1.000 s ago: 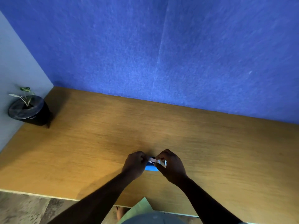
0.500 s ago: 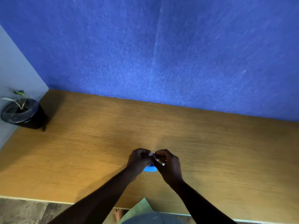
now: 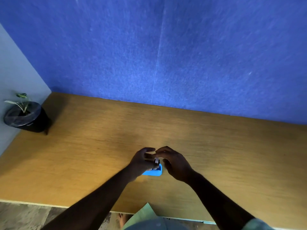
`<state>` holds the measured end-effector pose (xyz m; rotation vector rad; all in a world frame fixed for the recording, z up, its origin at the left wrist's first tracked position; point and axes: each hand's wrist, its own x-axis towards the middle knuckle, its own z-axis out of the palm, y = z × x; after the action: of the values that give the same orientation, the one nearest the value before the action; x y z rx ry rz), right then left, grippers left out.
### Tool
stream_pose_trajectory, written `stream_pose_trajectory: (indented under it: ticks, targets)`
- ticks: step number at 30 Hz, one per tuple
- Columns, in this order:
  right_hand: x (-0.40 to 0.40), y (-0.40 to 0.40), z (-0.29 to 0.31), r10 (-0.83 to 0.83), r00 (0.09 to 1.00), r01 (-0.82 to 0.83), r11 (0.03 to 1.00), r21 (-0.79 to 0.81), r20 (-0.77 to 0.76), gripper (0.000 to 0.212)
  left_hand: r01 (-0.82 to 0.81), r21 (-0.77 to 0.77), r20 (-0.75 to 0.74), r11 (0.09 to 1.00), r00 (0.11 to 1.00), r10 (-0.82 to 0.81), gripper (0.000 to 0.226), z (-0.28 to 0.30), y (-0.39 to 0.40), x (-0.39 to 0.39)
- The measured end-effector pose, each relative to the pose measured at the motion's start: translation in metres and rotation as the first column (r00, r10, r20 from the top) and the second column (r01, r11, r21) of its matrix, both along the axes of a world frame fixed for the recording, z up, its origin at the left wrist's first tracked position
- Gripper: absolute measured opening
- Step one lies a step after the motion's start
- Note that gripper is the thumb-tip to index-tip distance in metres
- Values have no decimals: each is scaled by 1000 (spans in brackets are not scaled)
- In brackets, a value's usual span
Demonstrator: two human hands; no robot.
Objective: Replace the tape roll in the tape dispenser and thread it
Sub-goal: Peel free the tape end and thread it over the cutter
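Note:
A small blue tape dispenser (image 3: 154, 172) rests on the wooden table (image 3: 232, 155), near its front middle, mostly covered by my hands. My left hand (image 3: 141, 161) curls over the dispenser's left side and its fingers close on a small pale tape roll (image 3: 156, 161) sitting at the dispenser's top. My right hand (image 3: 174, 161) hovers just right of the roll, with the fingers bent and the fingertips meeting my left fingertips above it. Whether the right hand pinches a tape end is hidden by blur.
A black pot with a small plant (image 3: 25, 117) stands at the table's far left corner. A blue felt wall (image 3: 166, 55) rises behind the table. The table's front edge (image 3: 49, 205) runs close to my body.
Both hands have shifted slightly forward and up over the dispenser. My right hand has opened away from the roll, so more of the blue dispenser shows between the wrists.

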<state>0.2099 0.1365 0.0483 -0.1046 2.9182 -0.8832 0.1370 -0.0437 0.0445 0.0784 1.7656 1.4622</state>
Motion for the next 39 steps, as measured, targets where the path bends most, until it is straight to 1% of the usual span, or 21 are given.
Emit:
stream_pose_trajectory:
  ticks: [2, 4, 7, 10, 13, 17, 20, 21, 23, 25, 31, 36, 39]
  targets:
    - [-5, 3, 4, 120, 992, -123, 988, 92, 37, 43, 45, 8, 64, 999, 997, -46, 85, 3, -1, -4]
    - [-7, 4, 6, 196, 980, -200, 967, 159, 42, 40, 72, -9, 92, 997, 993, -70, 96, 5, -2, -7]
    - [-7, 2, 4, 225, 974, -221, 953, 209, 8, 31, 55, 26, 152, 998, 987, -58, 107, 5, -5, -10]
    - [-6, -2, 1, 193, 980, -179, 957, 227, -42, 25, 21, 39, 179, 999, 983, -28, 109, 3, -6, -10]
    - [-4, -5, -3, 137, 988, -118, 970, 212, -77, 24, -54, 23, 190, 998, 981, 48, 99, 0, -5, -8]
    - [2, -11, -8, 55, 990, -36, 989, 143, -131, 24, -93, 26, 259, 995, 962, 83, 73, -3, -6, -4]
    - [6, -14, -10, 15, 987, 1, 995, 101, -160, 22, -50, 55, 247, 997, 968, 35, 45, -5, -6, -3]
    - [7, -14, -10, 8, 986, 6, 996, 85, -167, 22, -27, 68, 233, 997, 972, 10, 41, -7, -6, -3]
    - [9, -15, -12, 10, 984, 3, 997, 71, -178, 23, -10, 68, 223, 998, 975, -6, 44, -10, -6, -4]
    - [11, -15, -13, 4, 982, 7, 998, 57, -187, 24, -12, 70, 223, 998, 975, -4, 42, -14, -6, -5]
    - [12, -14, -18, -27, 972, 40, 998, 51, -232, 20, 0, 94, 237, 996, 971, -22, 20, -16, -3, -7]
    - [12, -14, -21, -37, 972, 47, 998, 41, -231, 22, -8, 74, 240, 997, 971, -10, 30, -14, -3, -6]
    - [10, -14, -22, -30, 979, 37, 999, 31, -201, 25, 0, 59, 224, 998, 974, -13, 27, -16, -4, -5]
